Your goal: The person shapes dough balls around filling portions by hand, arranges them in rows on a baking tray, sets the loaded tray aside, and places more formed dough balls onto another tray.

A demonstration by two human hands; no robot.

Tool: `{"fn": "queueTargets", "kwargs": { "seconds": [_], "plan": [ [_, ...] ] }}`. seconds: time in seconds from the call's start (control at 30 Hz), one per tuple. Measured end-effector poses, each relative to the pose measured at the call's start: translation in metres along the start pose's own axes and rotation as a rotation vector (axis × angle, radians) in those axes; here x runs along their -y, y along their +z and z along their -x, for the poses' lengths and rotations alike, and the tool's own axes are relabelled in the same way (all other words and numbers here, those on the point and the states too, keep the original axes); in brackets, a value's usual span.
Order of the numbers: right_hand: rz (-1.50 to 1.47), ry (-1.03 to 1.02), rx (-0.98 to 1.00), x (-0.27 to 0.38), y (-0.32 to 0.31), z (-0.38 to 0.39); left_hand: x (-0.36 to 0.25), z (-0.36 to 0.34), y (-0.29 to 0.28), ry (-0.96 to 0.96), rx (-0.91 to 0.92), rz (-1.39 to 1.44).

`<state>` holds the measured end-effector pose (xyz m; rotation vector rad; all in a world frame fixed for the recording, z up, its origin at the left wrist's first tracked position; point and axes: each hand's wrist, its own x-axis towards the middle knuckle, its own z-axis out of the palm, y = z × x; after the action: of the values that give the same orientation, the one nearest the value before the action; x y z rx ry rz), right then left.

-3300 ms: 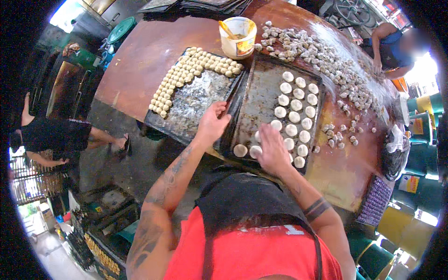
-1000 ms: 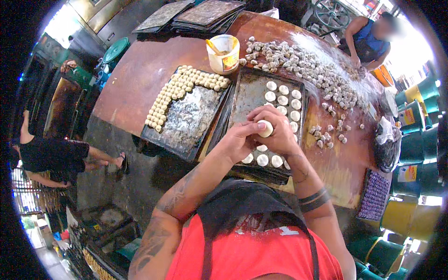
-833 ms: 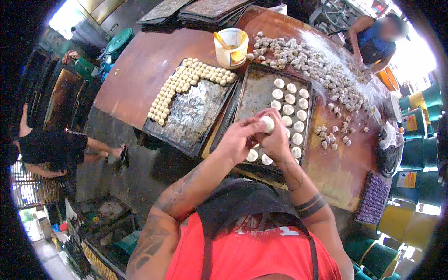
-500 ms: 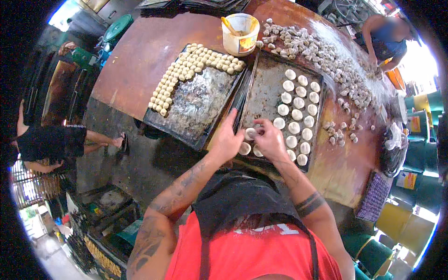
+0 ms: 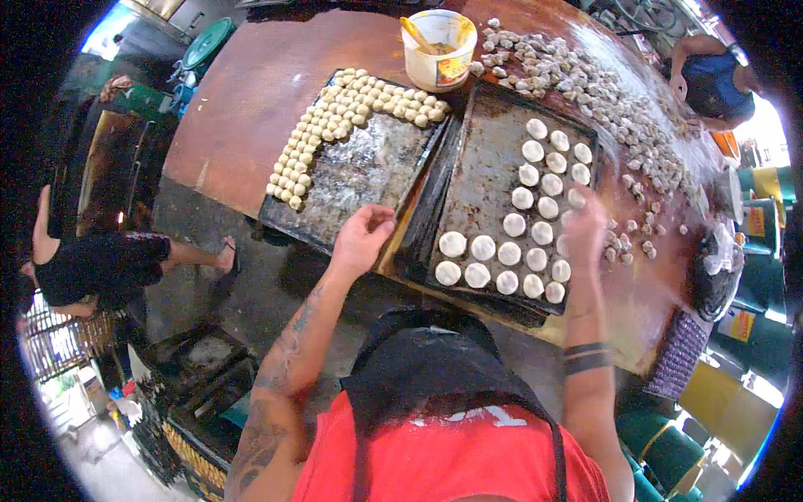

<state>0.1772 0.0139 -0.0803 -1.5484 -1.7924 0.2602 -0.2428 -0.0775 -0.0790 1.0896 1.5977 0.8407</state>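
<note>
Head view: the person's left hand [image 5: 365, 240] hangs beside the near edge of a dark, rectangular metal tray [image 5: 360, 171], its fingers loosely curled, with nothing visible in its grasp. Small, round, beige dough balls [image 5: 330, 125] line that tray's far and left sides. The right hand [image 5: 588, 219], blurred, is over the right edge of a 2nd dark metal tray [image 5: 485, 159]; I cannot tell how far open it is or whether it holds anything. Flattened, round, white dough pieces [image 5: 452, 244] fill this tray's right side and near end, some partly behind the right hand. Beyond the 2 trays, a white plastic bucket [image 5: 422, 71] holds a yellow-handled utensil [image 5: 416, 35]. Grey-white, floury lumps [image 5: 585, 92] lie heaped to the right on a reddish-brown table [image 5: 226, 109].
</note>
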Motion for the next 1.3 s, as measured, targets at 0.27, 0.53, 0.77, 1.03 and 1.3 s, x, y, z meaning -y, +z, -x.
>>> {"fn": "queueTargets", "kwargs": {
  "seconds": [0.27, 0.53, 0.77, 1.03, 1.3],
  "plan": [
    [0.588, 0.093, 0.221, -0.184, -0.057, 0.051, 0.041, -0.139, -0.080, 0.368, -0.460, -0.710],
    [-1.353, 1.043, -0.680, -0.127, -0.097, 0.097, 0.022, -0.196, -0.110, 0.459, -0.586, -1.095],
    [-0.686, 0.698, 0.108, -0.010, -0.043, 0.063, -0.022, -0.105, 0.025, 0.028, -0.374, 0.483],
    [-0.399, 0.027, 0.405, 0.150, -0.039, 0.005, -0.104, 0.009, 0.133, -0.081, 0.192, 0.618],
    [-0.476, 0.048, 0.365, 0.131, -0.077, 0.005, -0.150, 0.031, 0.141, 0.129, 0.407, 0.472]
  ]
}}
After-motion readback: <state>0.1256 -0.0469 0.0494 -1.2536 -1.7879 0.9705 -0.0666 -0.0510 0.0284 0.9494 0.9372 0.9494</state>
